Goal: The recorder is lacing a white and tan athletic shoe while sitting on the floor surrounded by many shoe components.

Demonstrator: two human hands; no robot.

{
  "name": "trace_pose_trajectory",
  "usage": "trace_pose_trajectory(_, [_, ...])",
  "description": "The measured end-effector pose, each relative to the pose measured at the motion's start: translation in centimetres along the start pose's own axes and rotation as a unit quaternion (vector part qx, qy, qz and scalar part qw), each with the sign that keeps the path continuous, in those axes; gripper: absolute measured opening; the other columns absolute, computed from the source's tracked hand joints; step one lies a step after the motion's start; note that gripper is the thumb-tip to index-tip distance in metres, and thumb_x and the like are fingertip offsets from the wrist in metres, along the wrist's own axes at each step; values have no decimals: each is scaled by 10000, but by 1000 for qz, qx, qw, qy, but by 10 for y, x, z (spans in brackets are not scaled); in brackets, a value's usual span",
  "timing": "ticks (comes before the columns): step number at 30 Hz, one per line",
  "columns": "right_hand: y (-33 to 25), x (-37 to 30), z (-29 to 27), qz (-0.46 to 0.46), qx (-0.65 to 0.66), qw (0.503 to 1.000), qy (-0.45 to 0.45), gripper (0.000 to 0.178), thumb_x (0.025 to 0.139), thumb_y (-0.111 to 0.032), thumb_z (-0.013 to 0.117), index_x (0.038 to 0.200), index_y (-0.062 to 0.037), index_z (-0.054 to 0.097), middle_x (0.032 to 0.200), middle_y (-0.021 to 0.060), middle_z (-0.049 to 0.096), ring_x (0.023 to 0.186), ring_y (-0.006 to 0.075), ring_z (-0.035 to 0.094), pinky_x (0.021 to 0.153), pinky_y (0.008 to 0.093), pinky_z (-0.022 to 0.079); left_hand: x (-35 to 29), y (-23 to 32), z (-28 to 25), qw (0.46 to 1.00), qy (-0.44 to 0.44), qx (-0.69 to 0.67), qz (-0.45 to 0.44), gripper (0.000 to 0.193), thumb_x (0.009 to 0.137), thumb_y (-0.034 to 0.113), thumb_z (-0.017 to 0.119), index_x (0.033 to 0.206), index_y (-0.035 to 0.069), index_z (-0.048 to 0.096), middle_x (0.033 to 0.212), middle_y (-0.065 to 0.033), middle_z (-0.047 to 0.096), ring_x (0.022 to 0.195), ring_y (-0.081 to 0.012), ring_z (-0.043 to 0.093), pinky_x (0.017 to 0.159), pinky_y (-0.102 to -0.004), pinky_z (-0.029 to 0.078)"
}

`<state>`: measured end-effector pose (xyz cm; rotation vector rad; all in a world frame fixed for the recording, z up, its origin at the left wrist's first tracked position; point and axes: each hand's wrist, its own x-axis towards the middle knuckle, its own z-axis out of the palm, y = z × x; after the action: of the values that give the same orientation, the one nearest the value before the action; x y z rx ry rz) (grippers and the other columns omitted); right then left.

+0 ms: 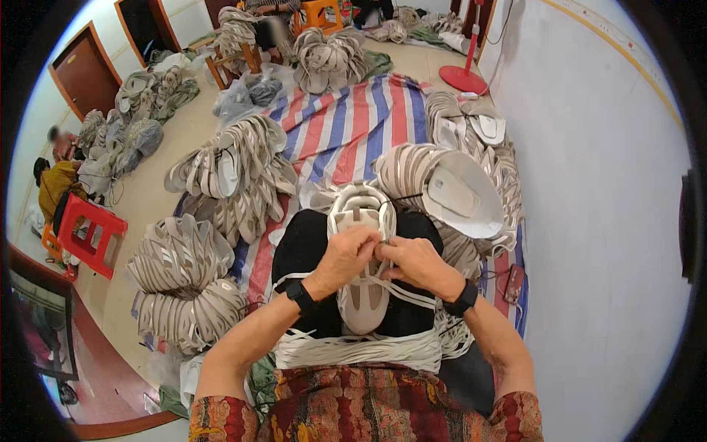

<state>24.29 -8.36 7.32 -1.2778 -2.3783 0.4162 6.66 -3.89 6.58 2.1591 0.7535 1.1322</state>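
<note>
A cream and tan sneaker upper [362,313] rests on my black-clad lap with its toe toward me and its collar away. Over its eyelet area, my left hand [343,258] is closed in a pinch. Close beside it, nearly touching, my right hand [420,263] pinches too. Both seem to grip a white shoelace [412,296], whose loose strands trail out to either side over my thighs; the fingertips partly hide it. A thick bundle of white laces [361,352] lies across my lap, against my patterned shirt.
Strung bundles of shoe uppers [442,188] stand close ahead on the right, with more uppers [232,166] to the left on a striped tarp [346,125]. A white wall [589,258] bounds the right side. A red stool [92,232] and seated people are at left.
</note>
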Motion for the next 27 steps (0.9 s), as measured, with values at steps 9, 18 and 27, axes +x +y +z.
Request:
trace_pose_trajectory(9, [5,1,17,-2,124,991,53,317,662,-169,703,897,-72,514,798,115,544,731,313,565,628,390,454,1,-10,-20,993,-102,56,33,119,718,4,638,821,47,598,741,-79,576,661,-211,572,589,-292,457])
trace_pose_trajectory(18, [5,6,17,-10,162,981,103,286,624,-143,743,782,-34,531,676,92,527,605,245,540,559,326,436,-6,-22,-18,940,-248,166,164,85,675,80,624,755,51,619,832,-32,582,816,-209,577,689,-298,484])
trace_pose_trajectory(27, [1,6,12,24,148,983,104,288,619,-134,740,775,-19,527,689,108,553,629,247,556,559,332,440,10,-7,-15,885,-344,263,171,229,754,122,535,954,9,528,875,-85,478,837,-227,519,727,-299,463])
